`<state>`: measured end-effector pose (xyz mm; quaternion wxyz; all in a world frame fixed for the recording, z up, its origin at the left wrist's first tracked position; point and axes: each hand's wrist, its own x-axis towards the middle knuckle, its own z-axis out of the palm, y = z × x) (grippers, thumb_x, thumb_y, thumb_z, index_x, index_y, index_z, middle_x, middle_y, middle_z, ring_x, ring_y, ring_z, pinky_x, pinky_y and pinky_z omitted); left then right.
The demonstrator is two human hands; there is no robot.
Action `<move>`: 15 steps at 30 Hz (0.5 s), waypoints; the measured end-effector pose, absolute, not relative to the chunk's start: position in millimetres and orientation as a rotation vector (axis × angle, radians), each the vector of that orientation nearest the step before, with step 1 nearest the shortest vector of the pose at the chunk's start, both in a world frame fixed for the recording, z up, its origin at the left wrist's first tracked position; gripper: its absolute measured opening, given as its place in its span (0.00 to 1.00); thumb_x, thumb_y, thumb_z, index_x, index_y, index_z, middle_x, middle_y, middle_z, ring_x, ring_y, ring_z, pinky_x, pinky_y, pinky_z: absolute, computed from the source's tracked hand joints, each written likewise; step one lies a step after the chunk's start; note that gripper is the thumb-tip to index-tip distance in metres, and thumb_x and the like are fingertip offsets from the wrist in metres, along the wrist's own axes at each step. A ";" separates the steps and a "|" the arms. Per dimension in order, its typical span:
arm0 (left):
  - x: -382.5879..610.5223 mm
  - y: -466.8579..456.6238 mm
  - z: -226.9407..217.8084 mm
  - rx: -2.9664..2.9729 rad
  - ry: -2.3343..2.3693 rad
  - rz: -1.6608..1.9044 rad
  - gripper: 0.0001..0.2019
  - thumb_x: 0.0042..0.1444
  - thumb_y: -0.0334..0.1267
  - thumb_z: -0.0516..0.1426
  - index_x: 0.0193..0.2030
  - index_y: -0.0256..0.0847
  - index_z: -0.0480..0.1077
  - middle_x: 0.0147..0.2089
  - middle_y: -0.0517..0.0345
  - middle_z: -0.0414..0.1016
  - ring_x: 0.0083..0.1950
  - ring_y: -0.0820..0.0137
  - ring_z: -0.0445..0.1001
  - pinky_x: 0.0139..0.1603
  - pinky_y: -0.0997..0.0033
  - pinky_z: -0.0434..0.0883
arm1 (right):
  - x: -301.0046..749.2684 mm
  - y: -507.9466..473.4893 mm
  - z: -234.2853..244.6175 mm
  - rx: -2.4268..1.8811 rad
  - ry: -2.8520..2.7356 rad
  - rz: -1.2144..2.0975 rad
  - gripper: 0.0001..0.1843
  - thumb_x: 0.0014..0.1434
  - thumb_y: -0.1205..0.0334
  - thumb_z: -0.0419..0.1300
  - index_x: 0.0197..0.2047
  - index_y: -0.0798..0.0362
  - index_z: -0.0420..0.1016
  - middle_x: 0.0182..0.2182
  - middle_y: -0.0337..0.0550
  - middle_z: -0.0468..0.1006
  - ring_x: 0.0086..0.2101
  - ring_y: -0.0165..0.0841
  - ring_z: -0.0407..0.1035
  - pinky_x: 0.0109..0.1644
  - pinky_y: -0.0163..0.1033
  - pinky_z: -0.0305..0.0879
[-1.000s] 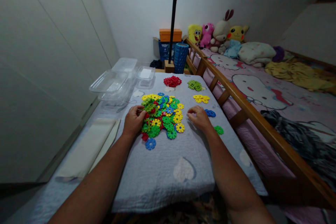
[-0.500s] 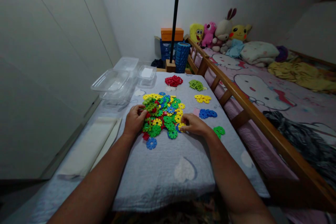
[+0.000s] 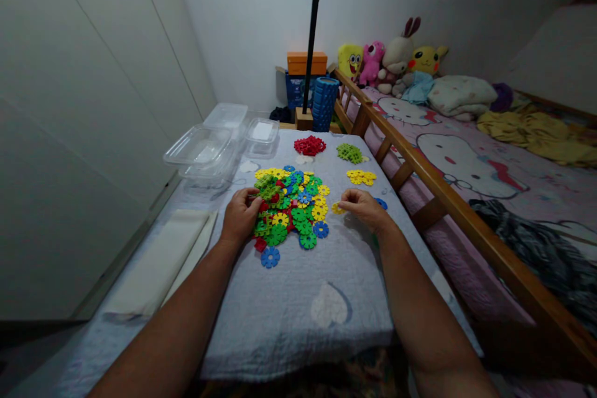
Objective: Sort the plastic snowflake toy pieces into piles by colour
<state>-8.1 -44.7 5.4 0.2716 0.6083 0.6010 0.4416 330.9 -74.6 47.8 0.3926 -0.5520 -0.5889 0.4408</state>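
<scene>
A mixed pile of plastic snowflake building discs in green, yellow, blue and red lies mid-table. Against the pile's left edge rests my left hand, its thumb and index finger apart, touching the light green pieces. My right hand pinches a yellow snowflake disc just right of the pile. Beyond that hand sit a yellow group and blue discs, the latter mostly hidden by it. A loose blue disc lies at the pile's near side.
Red pieces and light green pieces form separate heaps at the back. Clear plastic boxes stand at the left, behind a folded cream cloth. A wooden bed rail runs along the right side.
My right hand has moved right, away from the pile, carrying a yellow disc. A blue disc at the pile's right edge is now uncovered. My left hand has stayed put.
</scene>
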 end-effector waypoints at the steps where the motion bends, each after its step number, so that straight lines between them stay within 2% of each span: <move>1: -8.0 -44.7 5.6 1.638 1.619 1.188 0.16 0.56 0.47 0.56 0.46 0.42 0.74 0.42 0.55 0.77 0.41 0.64 0.76 0.47 0.63 0.73 | 336.8 -69.2 49.5 -1.430 -1.441 1.054 0.18 0.46 0.48 0.70 0.27 0.52 0.69 0.23 0.34 0.68 0.25 0.27 0.60 0.27 0.32 0.56; 4: -7.9 -44.7 6.0 1.637 1.622 1.196 0.16 0.56 0.47 0.56 0.46 0.42 0.74 0.42 0.55 0.77 0.40 0.64 0.76 0.46 0.63 0.73 | 357.0 -48.4 52.3 -1.522 -1.251 0.876 0.16 0.46 0.51 0.69 0.27 0.51 0.69 0.20 0.32 0.67 0.22 0.26 0.59 0.23 0.31 0.55; 9: -8.5 -44.4 5.2 1.637 1.625 1.196 0.16 0.56 0.48 0.57 0.46 0.42 0.74 0.41 0.55 0.77 0.41 0.64 0.76 0.46 0.64 0.74 | 387.7 -9.8 48.2 -1.667 -0.894 0.665 0.08 0.48 0.66 0.65 0.26 0.52 0.68 0.17 0.32 0.68 0.18 0.25 0.62 0.20 0.29 0.59; 12: -8.6 -44.6 5.5 1.638 1.628 1.191 0.16 0.56 0.48 0.57 0.46 0.42 0.74 0.42 0.55 0.77 0.41 0.64 0.77 0.46 0.63 0.74 | 398.3 7.8 41.0 -1.724 -0.714 0.606 0.09 0.47 0.74 0.63 0.27 0.53 0.67 0.16 0.31 0.68 0.17 0.26 0.65 0.20 0.29 0.63; 15: -8.4 -44.9 6.2 1.641 1.625 1.191 0.16 0.56 0.48 0.57 0.46 0.42 0.74 0.42 0.55 0.77 0.41 0.63 0.77 0.46 0.63 0.74 | 403.9 18.7 32.4 -1.757 -0.645 0.592 0.12 0.46 0.77 0.62 0.27 0.52 0.66 0.15 0.32 0.68 0.16 0.28 0.67 0.18 0.29 0.63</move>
